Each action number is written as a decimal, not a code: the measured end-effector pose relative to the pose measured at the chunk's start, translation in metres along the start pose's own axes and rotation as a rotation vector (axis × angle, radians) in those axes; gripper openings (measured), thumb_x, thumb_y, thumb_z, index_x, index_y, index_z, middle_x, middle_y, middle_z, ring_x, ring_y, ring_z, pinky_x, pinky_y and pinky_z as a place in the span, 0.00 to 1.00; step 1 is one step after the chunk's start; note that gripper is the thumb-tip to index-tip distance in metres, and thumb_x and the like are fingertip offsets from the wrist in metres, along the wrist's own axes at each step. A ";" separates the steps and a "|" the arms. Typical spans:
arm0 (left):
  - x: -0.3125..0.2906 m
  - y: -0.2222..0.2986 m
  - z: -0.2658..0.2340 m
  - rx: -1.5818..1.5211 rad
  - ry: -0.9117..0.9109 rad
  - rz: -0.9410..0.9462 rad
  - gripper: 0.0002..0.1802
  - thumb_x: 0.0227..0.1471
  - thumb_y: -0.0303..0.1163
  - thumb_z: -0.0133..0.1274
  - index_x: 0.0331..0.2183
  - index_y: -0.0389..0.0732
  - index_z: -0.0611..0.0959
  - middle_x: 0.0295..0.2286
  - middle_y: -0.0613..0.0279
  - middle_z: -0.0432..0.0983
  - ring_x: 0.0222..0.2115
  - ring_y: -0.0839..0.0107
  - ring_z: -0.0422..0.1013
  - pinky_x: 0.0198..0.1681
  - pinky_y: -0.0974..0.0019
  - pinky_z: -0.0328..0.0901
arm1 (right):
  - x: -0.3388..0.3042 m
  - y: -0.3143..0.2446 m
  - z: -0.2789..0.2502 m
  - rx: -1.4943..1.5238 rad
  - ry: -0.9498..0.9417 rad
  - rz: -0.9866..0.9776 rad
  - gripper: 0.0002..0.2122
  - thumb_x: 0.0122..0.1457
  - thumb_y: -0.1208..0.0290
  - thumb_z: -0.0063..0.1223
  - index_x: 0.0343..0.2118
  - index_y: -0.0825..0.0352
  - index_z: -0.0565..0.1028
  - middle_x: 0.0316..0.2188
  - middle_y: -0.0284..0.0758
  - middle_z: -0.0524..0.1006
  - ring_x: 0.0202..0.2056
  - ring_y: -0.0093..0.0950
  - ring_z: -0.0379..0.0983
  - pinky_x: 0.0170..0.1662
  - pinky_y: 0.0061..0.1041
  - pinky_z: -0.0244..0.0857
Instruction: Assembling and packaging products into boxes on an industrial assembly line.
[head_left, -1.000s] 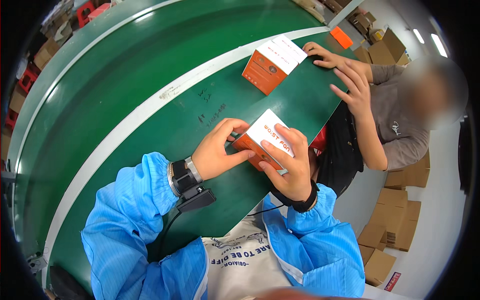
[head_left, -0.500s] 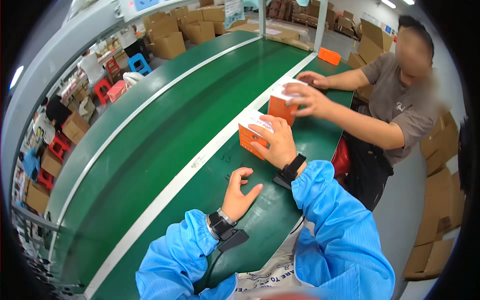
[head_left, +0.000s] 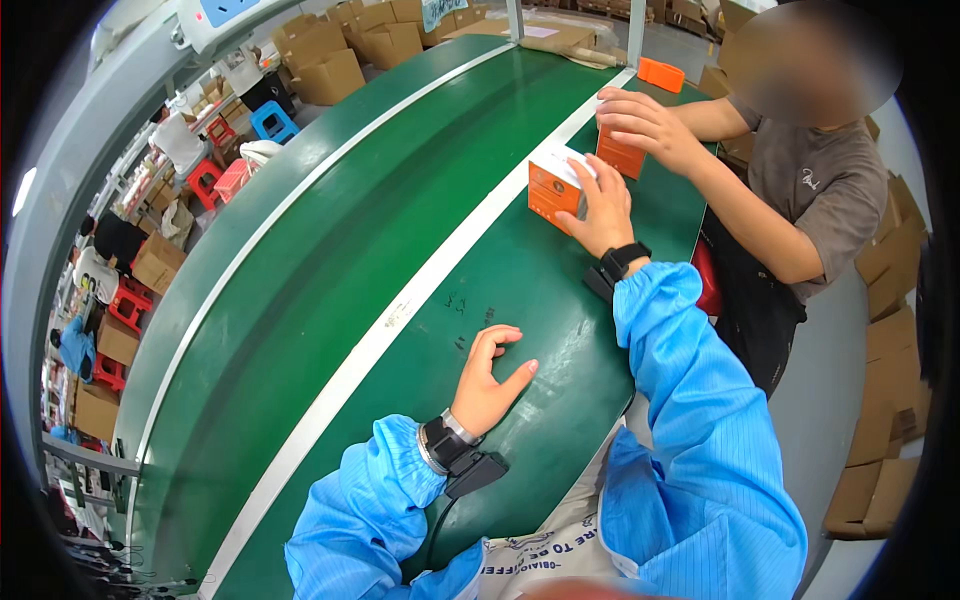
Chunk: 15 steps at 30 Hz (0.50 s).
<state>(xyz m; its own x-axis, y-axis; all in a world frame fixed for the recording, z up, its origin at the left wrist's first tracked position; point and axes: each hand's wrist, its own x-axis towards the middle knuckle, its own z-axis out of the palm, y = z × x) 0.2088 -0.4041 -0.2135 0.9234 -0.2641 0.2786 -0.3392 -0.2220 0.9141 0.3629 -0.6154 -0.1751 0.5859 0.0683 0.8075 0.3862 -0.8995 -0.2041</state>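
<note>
An orange box with a white top (head_left: 552,192) stands on the green work table toward the co-worker's side. My right hand (head_left: 602,212) grips it at its right side, thumb low against the box and fingers over the white top. Closer to me, my left hand (head_left: 486,390) hovers over the table with fingers curved and apart, holding nothing. Just beyond my box is a second orange box (head_left: 620,155), partly covered by the co-worker's hand (head_left: 640,122) on top of it.
A white strip (head_left: 400,310) runs lengthwise along the green table (head_left: 330,240). An orange object (head_left: 660,75) lies at its far end by a metal post. The co-worker (head_left: 810,190) sits at the right edge. Cardboard boxes (head_left: 330,75) are stacked behind.
My right hand and its box have moved away from me and to the right, toward the co-worker. The co-worker's box has shifted farther right too. My left hand stays nearly in place.
</note>
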 end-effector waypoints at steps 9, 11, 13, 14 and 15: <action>0.003 0.012 0.000 0.017 -0.298 0.054 0.13 0.41 0.27 0.53 0.34 0.38 0.71 0.33 0.64 0.67 0.33 0.74 0.64 0.39 0.71 0.58 | -0.021 -0.095 -0.010 0.805 -0.403 -0.310 0.08 0.41 0.73 0.53 0.27 0.63 0.72 0.25 0.35 0.71 0.30 0.33 0.67 0.36 0.28 0.61; 0.007 0.015 0.003 0.206 -0.423 0.228 0.10 0.42 0.27 0.52 0.30 0.37 0.73 0.29 0.63 0.69 0.29 0.75 0.66 0.33 0.71 0.61 | -0.029 -0.109 -0.005 0.776 -0.602 -0.415 0.07 0.42 0.72 0.53 0.27 0.63 0.72 0.26 0.35 0.71 0.29 0.31 0.68 0.34 0.27 0.62; 0.016 0.013 0.002 0.176 -0.465 0.103 0.10 0.42 0.27 0.52 0.32 0.37 0.72 0.29 0.63 0.69 0.29 0.76 0.66 0.31 0.72 0.62 | -0.031 -0.105 0.001 0.749 -0.805 -0.535 0.07 0.43 0.70 0.52 0.27 0.63 0.72 0.26 0.35 0.72 0.28 0.30 0.68 0.32 0.26 0.62; 0.019 0.013 -0.002 0.146 -0.494 -0.025 0.11 0.43 0.27 0.51 0.33 0.37 0.72 0.29 0.63 0.69 0.28 0.77 0.66 0.29 0.72 0.62 | -0.028 -0.101 0.003 0.848 -0.893 -0.426 0.07 0.44 0.69 0.52 0.28 0.63 0.72 0.26 0.34 0.72 0.27 0.29 0.69 0.31 0.26 0.63; 0.023 0.013 -0.005 0.114 -0.517 -0.150 0.11 0.44 0.27 0.50 0.34 0.37 0.72 0.29 0.64 0.69 0.28 0.79 0.66 0.27 0.73 0.63 | -0.024 -0.095 0.007 0.943 -0.982 -0.317 0.08 0.45 0.68 0.51 0.28 0.64 0.73 0.26 0.34 0.72 0.26 0.29 0.69 0.30 0.27 0.63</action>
<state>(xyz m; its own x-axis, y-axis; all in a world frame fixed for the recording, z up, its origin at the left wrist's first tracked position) 0.2261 -0.4083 -0.1939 0.7641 -0.6424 -0.0598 -0.2543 -0.3851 0.8871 0.3172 -0.5290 -0.1785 0.4865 0.8353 0.2561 0.6928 -0.1903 -0.6956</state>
